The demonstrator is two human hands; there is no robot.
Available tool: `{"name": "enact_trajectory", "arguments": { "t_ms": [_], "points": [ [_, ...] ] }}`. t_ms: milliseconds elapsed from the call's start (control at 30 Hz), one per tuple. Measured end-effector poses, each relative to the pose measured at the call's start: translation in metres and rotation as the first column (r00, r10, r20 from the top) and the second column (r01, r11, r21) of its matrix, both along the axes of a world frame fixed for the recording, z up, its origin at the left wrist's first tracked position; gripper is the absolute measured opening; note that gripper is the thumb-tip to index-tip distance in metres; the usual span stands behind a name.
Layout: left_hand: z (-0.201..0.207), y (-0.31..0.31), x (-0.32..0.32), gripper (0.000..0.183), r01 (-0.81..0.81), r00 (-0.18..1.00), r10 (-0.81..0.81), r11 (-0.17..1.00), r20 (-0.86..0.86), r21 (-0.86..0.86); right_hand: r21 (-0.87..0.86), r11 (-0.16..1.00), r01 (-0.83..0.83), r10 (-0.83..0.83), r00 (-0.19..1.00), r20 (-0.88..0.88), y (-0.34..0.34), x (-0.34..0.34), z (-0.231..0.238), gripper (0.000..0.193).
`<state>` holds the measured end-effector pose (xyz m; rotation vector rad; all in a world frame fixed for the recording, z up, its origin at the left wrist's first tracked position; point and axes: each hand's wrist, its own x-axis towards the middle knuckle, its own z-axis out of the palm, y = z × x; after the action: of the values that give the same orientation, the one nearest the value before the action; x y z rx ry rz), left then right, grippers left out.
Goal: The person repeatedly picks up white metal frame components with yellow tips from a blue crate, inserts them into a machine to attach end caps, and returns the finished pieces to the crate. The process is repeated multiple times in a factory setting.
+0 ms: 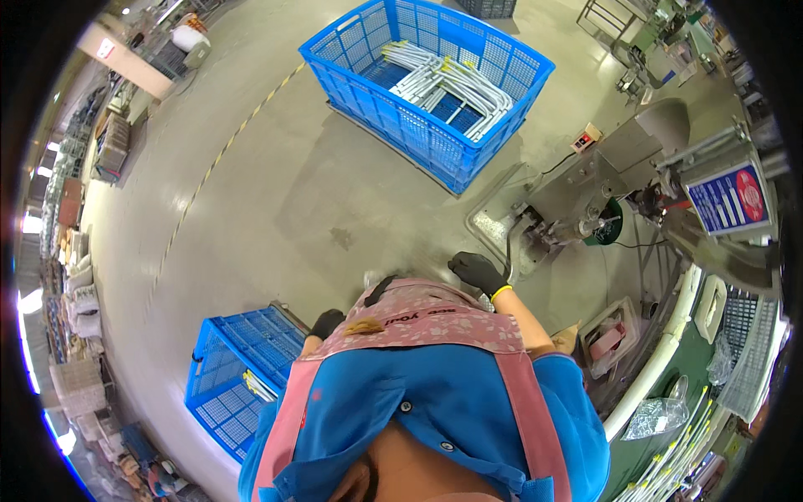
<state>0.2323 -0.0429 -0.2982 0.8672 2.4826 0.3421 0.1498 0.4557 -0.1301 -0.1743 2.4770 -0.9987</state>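
My right hand [477, 272], in a dark glove with a yellow band at the wrist, hangs in front of my apron with its fingers curled in. No object shows in it. Just right of it, a bent metal bar [510, 251] rises from the machine base; whether they touch I cannot tell. My left hand [326, 322], also dark-gloved, is at my left side, partly covered by the pink flowered apron [418, 314], and its fingers are hidden. Close to it stands a blue crate [226, 360] with a few white rods [259, 385] inside.
Ahead, a large blue mesh crate [401, 125] holds many white bent tubes [452, 79] with yellow ends. A grey machine [585, 180] stands to the right. Behind it at lower right are a green table [623, 464] with rods and a clear bag [657, 418]. Shelves and stacked goods line the left.
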Motion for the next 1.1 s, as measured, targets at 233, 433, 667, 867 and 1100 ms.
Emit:
{"name": "enact_trajectory", "arguments": {
  "t_ms": [233,433,667,867,1100],
  "points": [
    [0.091,0.069,-0.216,0.028,-0.727,0.496,0.659,0.671,0.566,-0.145,-0.039,0.999,-0.029,0.011,0.916,-0.401,0.043,-0.054,-0.062,0.028],
    [0.107,0.167,-0.434,0.042,-0.679,0.607,0.548,0.734,0.575,0.018,0.058,0.804,0.592,-0.591,0.806,-0.029,0.073,-0.164,-0.065,0.040],
    [0.078,0.341,-0.633,0.040,-0.461,0.707,0.211,0.861,0.675,0.213,0.328,0.536,0.778,-0.830,0.557,0.034,0.120,-0.326,-0.087,0.066],
    [-0.015,0.474,-0.686,0.050,-0.016,0.748,-0.098,0.986,0.657,0.165,0.334,0.245,0.910,-0.968,0.215,0.126,0.150,-0.415,-0.127,0.057],
    [-0.150,0.592,-0.670,0.049,-0.234,0.851,0.230,0.971,0.473,-0.050,0.302,-0.069,0.951,-0.995,-0.046,-0.084,0.141,-0.442,-0.132,0.045]
  ]
}}
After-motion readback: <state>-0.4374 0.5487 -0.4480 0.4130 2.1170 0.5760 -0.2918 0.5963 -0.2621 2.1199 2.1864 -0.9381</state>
